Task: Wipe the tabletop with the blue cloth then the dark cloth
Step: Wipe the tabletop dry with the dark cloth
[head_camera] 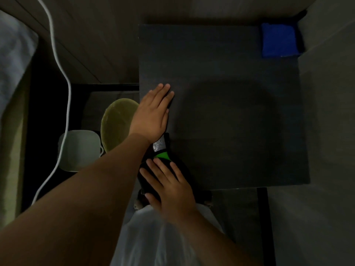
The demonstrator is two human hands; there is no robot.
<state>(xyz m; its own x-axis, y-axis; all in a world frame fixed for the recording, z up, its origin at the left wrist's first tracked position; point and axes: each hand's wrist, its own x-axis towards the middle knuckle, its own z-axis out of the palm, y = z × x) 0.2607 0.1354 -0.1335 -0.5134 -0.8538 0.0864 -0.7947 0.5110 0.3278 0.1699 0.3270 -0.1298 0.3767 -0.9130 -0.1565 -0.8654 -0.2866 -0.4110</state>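
Right hand [171, 187]: grip flat, fingers spread, palm pressing down on the dark cloth [163, 164] at the surface's 7 o'clock corner; nothing pinched, the cloth held by pressure only.

Dark cloth: soft, black, bunched into a rounded lump; carries a bright green patch and a grey speckled panel toward its 12 o'clock end. Part of it hangs past the near edge.

Left hand [153, 112]: grip open and empty, fingers together, laid flat on the surface [240, 112] at its 9 o'clock edge, seemingly bracing. Forearm crosses over the cloth's far end.

Surface: square, matte, dark grey, faintly grained; dim light, no visible smears or wet streaks.

Blue cloth [278, 40]: folded square pad, plush, vivid blue, parked at the 1 o'clock corner, well apart from both hands.

Progress, as judged: blue cloth set aside suggests the first wipe is done; dark-cloth pass is under way or starting at the near-left corner, with most of the surface left to cover.

Off-surface, at 9 o'clock: white cable [61, 73], pale lidded container [80, 148], rounded yellow-green cushion [117, 120].
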